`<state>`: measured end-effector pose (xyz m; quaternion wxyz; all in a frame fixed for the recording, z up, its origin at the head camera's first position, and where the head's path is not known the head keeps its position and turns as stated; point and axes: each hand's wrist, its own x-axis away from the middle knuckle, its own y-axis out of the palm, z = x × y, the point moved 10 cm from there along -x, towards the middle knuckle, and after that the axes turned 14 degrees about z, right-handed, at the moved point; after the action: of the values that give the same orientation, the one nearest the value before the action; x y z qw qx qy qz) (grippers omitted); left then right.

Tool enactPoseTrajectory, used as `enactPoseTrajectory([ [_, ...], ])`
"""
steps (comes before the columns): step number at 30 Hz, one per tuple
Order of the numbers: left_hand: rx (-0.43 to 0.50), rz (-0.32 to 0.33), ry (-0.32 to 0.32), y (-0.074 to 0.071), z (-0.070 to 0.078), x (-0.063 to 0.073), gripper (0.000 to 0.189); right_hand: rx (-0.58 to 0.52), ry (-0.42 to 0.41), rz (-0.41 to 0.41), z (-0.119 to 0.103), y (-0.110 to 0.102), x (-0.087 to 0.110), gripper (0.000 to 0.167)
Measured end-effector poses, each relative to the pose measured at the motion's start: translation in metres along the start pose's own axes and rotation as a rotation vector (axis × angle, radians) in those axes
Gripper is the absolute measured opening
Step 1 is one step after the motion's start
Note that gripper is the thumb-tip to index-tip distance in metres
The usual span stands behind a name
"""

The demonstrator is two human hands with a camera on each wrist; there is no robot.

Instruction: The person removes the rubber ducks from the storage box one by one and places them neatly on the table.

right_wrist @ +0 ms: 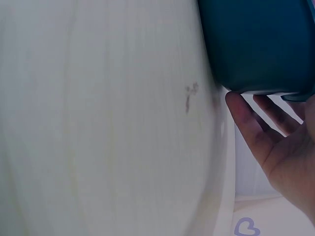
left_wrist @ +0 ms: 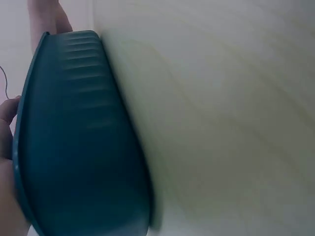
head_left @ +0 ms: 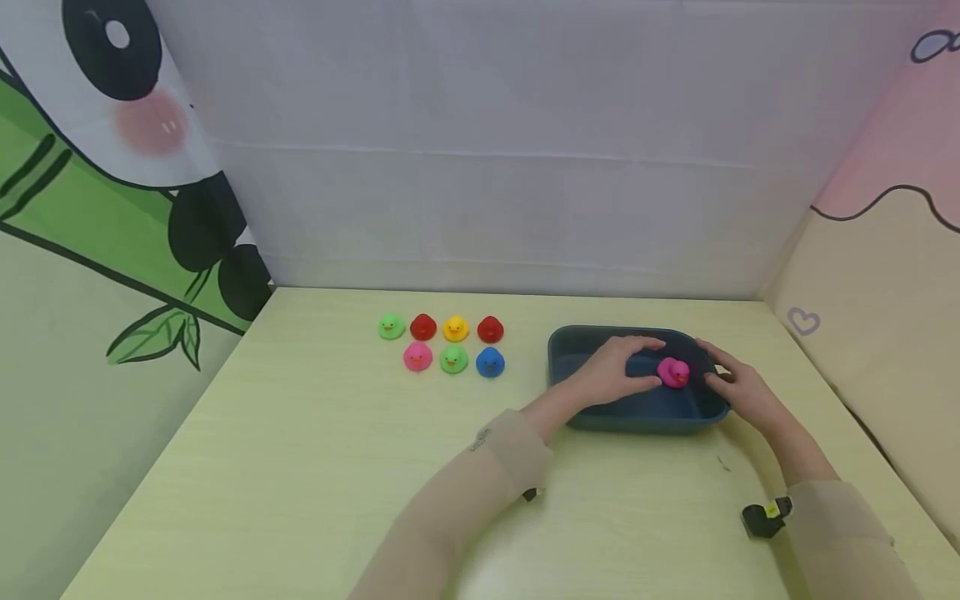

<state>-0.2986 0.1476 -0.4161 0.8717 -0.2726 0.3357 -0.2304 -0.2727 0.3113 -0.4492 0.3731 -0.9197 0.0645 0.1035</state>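
In the head view a pink rubber duck [head_left: 673,372] is in the right part of a dark blue plastic bin [head_left: 630,423]. Over the bin reaches my left hand [head_left: 613,368], its thumb and fingers spread apart, the thumb tip beside the duck. Whether that thumb touches the duck I cannot tell. My right hand [head_left: 742,392] holds the bin's right end, thumb at the rim. The right wrist view shows fingers [right_wrist: 251,130] against the outer end wall of the bin [right_wrist: 261,44]. The bin's long side [left_wrist: 83,132] fills much of the left wrist view.
Left of the bin, several small rubber ducks stand in two rows, among them a blue duck [head_left: 491,362], a yellow duck [head_left: 455,328] and a pink duck [head_left: 417,357]. All rest on a pale wooden table [head_left: 300,467]. A light cloth wall [head_left: 495,208] closes off the back.
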Motion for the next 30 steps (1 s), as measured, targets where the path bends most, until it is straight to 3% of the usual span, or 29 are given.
enactPoseTrajectory([
  [14,-0.145,-0.097,-0.010,0.031,-0.002,-0.012,0.061,-0.012,-0.020,0.004,0.000,0.001,0.000,0.055],
  [26,-0.208,-0.198,-0.061,0.053,-0.004,-0.019,0.065,-0.016,-0.034,0.023,0.000,0.000,0.000,0.054],
  [30,-0.227,-0.218,-0.050,0.058,-0.005,-0.021,0.065,-0.027,-0.040,0.026,-0.001,0.000,0.000,0.054],
])
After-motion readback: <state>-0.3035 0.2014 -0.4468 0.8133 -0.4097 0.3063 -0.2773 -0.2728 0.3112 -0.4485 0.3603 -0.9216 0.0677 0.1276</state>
